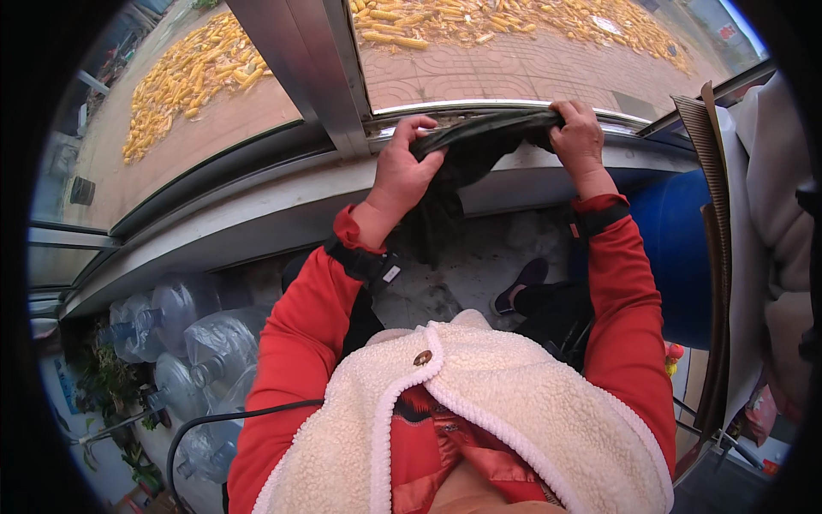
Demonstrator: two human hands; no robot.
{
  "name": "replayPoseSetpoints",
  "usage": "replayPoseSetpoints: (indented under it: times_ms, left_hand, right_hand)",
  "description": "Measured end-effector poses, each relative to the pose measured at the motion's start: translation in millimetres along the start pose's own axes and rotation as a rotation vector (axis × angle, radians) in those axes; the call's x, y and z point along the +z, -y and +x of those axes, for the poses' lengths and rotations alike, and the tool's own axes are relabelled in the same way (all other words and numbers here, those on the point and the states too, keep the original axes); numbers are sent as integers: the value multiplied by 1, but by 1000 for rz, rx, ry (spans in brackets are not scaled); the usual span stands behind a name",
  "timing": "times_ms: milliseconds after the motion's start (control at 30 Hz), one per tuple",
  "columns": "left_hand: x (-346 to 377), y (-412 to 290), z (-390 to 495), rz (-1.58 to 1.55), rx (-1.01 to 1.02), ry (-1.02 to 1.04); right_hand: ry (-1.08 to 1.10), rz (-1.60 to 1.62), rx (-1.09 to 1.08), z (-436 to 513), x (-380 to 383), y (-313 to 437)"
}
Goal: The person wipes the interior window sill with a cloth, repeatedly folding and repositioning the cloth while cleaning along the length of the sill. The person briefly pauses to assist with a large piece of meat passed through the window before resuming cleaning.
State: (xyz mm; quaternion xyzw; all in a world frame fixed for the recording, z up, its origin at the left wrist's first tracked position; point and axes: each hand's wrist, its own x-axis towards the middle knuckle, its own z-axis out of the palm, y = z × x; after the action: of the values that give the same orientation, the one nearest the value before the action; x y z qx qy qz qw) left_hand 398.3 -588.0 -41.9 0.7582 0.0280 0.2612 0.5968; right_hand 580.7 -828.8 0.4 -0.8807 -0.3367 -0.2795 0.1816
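A dark cloth (475,151) is stretched between my two hands, just in front of the window's lower frame. My left hand (406,164) pinches one end between thumb and fingers. The other end is gripped in my right hand (581,138), near the sill. From the left side the cloth hangs down in folds below the edge of the white window sill (302,199). Part of the metal sliding track (401,130) shows behind it, and the cloth hides the rest.
Several large clear plastic water bottles (183,308) lie on the left by potted plants (106,360). A blue barrel (671,250) and upright corrugated cardboard (716,257) stand at right. A black cable (218,417) runs to my left side. Corn cobs (199,77) cover paving outside the glass.
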Motion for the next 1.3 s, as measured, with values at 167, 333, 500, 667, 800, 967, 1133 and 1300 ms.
replayPoseSetpoints:
  times_ms: [167, 333, 500, 667, 800, 967, 1133, 1300]
  left_hand:
    - [-7, -20, 55, 755, 303, -2]
    - [-10, -11, 47, 982, 442, -16]
    - [-9, 4, 28, 1143, 238, 105]
    - [1, 10, 44, 1197, 46, 221]
    - [-1, 9, 55, 1089, -27, 283]
    - [-12, 11, 59, 961, -84, 275]
    - [-19, 15, 43, 922, 22, 148]
    - [-10, 14, 52, 868, -150, 226]
  right_hand:
    - [34, -128, -85, 19, 29, -7]
    - [122, -198, -61, 13, 45, -8]
    - [509, -11, 65, 26, 44, -10]
    - [615, 21, 79, 35, 47, 5]
    - [564, 140, 76, 29, 63, 50]
    - [581, 204, 67, 29, 80, 101]
    - [604, 314, 153, 30, 53, 57]
    - [626, 182, 57, 30, 62, 85]
